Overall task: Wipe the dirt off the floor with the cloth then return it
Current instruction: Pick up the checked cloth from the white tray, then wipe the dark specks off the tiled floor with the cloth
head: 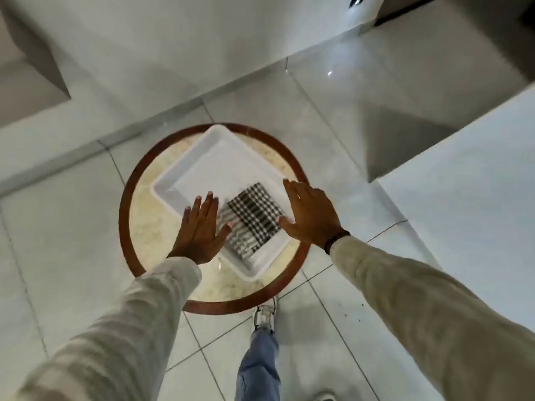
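A black-and-white checked cloth [251, 219] lies folded in the near corner of a white rectangular tray [202, 160]. The tray rests on a small round table [150, 224] with a pale stone top and a dark wooden rim. My left hand [201, 230] hovers flat with fingers spread at the tray's left edge, its thumb beside the cloth. My right hand [309, 215] is spread over the tray's right rim, just right of the cloth. Neither hand holds anything. Dark specks of dirt [351, 314] dot the floor tiles at the lower right.
Glossy white floor tiles [333, 111] surround the table. A white wall with a skirting runs along the back left. A white block or counter [463, 183] stands at the right. My leg in jeans and a white shoe [265, 314] are just below the table.
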